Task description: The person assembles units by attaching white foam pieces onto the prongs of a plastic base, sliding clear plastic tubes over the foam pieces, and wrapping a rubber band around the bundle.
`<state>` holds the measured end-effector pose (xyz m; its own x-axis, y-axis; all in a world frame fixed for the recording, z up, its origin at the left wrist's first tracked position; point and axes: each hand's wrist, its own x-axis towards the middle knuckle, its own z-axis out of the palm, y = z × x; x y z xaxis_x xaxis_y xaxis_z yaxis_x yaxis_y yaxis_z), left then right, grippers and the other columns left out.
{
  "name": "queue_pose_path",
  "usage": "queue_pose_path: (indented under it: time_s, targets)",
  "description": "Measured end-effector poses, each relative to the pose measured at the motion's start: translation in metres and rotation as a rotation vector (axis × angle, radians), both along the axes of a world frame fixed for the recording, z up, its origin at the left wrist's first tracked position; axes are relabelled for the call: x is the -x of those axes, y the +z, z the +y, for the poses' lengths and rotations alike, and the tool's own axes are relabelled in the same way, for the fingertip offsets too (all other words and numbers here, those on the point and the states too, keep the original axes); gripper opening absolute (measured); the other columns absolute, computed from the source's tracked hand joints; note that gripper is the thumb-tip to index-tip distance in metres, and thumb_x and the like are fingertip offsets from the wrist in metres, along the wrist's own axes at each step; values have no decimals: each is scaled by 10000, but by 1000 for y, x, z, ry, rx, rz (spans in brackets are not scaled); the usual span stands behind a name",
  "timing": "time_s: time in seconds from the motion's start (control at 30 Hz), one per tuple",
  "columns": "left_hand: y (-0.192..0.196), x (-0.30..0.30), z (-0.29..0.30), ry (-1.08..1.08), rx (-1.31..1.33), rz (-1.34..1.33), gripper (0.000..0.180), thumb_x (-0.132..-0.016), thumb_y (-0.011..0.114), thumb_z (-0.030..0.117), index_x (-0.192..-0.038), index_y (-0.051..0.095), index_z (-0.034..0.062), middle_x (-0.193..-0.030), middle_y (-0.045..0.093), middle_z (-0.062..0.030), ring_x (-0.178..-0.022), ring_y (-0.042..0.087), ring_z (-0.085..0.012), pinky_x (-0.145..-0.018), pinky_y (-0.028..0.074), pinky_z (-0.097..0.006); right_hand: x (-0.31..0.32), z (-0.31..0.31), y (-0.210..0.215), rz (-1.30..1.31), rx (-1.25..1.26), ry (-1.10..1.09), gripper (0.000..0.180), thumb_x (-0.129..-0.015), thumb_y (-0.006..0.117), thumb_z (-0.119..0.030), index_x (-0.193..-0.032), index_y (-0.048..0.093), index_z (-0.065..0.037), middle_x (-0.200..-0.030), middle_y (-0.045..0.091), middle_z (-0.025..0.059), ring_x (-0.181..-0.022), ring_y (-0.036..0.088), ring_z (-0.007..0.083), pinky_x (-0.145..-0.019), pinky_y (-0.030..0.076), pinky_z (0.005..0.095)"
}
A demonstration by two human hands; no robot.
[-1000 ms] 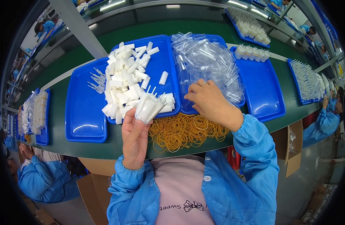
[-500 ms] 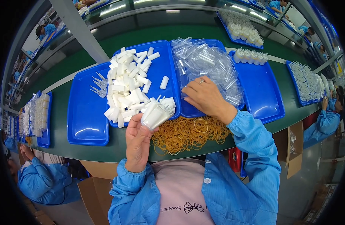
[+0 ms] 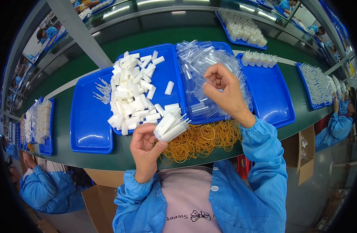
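Observation:
My left hand (image 3: 147, 153) is closed round the lower end of a bundle of white plastic pieces with thin tips (image 3: 172, 127), tilted up to the right over the near edge of the trays. My right hand (image 3: 227, 93) is raised above a blue tray of clear plastic sleeves (image 3: 194, 64), its fingers curled in toward the thumb. Whether anything small is pinched there I cannot make out. White rectangular blocks (image 3: 126, 93) lie heaped in the blue tray just beyond my left hand, with one block (image 3: 169, 87) lying apart.
Yellow-brown rubber bands (image 3: 201, 141) are piled before the trays. A blue tray at left (image 3: 91, 128) has several white tipped pieces (image 3: 102, 91); the right one (image 3: 269, 97) bears banded bundles (image 3: 260, 58). More loaded trays stand farther off. Co-workers in blue (image 3: 50, 186) sit on both sides.
My right hand has lifted off the clear sleeves, and its fingers have curled. My left hand has shifted slightly right, tipping the bundle further right.

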<state>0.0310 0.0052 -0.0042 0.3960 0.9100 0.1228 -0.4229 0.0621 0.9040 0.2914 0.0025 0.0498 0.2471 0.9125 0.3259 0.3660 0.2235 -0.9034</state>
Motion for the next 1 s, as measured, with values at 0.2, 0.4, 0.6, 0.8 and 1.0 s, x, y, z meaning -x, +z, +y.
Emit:
queue_pose_path:
  time_s: [0.2,0.4,0.6,0.8,1.0]
  targets:
    - [4,-2,-1,4,-94,47,452,-763,748,-2,-1146,508,2,-1123,532,-83,-1057,574,-172,-895,482,-295,-6,-14,28,95,218,90,258,-874,607,-71,-1124,605,-8,-751,588,2,-637,537,42,-567,425,174]
    - [10,-5,-4,15,-57,64,603,-796,717,6,-1330,439,-24,-1155,489,-90,-1089,553,-196,-945,471,-323,5,-31,46,365,135,219,218,-904,561,-66,-1095,596,33,-823,647,88,-706,623,118,-636,495,232]
    - [15,-8,-8,68,-283,219,578,-813,714,35,-1327,460,-44,-1220,409,-106,-1155,504,-206,-993,459,-343,16,-40,39,285,17,128,252,-926,606,-133,-1130,563,10,-859,627,51,-720,604,79,-641,494,206]
    - [14,-2,-11,125,-458,371,563,-793,729,21,-1306,502,-25,-1200,405,-102,-1079,491,-172,-899,484,-288,24,-45,47,406,95,157,255,-915,624,-125,-1122,564,12,-905,616,55,-811,599,84,-713,490,209]
    - [15,-6,-13,153,-504,352,571,-773,744,25,-1296,520,-9,-1184,418,-107,-1056,489,-185,-874,471,-270,24,-47,44,176,-61,187,196,-875,634,-55,-1053,596,19,-987,598,66,-942,595,127,-868,483,271]
